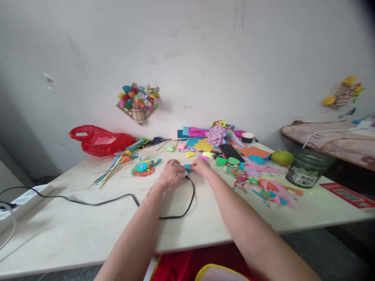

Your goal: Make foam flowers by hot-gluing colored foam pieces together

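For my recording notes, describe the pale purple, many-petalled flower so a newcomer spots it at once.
On the white table, look past the right hand to the flat, multicoloured sheets near the pale grey wall. Among them is the pale purple flower, set apart by its raised, layered petals.

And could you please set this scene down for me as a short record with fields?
Left hand: fingertips at a small blue piece, exact grip unclear
Right hand: pinching the same piece from the right
Near left hand: black cable, layered craft flowers
Table, left: red plastic bag, white power strip
Table, right: lilac flower, glass jar
Wall: two flower-basket ornaments
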Motion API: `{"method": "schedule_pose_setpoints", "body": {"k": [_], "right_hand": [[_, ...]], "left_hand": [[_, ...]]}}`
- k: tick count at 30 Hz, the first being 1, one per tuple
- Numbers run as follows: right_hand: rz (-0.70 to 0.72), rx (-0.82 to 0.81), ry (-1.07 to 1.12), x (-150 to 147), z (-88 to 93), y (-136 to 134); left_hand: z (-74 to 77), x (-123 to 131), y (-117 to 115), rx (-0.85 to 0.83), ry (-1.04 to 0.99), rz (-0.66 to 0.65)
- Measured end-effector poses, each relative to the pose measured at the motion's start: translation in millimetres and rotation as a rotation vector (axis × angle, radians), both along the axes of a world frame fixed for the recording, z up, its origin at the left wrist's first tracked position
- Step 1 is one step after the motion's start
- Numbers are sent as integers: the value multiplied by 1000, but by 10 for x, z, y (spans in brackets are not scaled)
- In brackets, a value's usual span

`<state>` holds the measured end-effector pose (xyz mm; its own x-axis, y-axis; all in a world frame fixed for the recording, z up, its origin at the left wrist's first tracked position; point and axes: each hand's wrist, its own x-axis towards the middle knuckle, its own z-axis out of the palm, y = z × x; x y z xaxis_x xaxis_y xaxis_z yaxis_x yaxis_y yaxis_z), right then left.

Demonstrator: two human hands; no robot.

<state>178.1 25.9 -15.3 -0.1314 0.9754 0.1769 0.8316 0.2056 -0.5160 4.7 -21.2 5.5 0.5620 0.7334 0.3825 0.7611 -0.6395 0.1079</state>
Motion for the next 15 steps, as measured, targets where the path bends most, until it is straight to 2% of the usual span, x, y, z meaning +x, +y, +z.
{"method": "schedule_pose_setpoints", "body": {"k": [15], "right_hand": [[-10,15,-51,-15,31,-32]], "left_hand": [[-38,5,37,-30,54,21]]}}
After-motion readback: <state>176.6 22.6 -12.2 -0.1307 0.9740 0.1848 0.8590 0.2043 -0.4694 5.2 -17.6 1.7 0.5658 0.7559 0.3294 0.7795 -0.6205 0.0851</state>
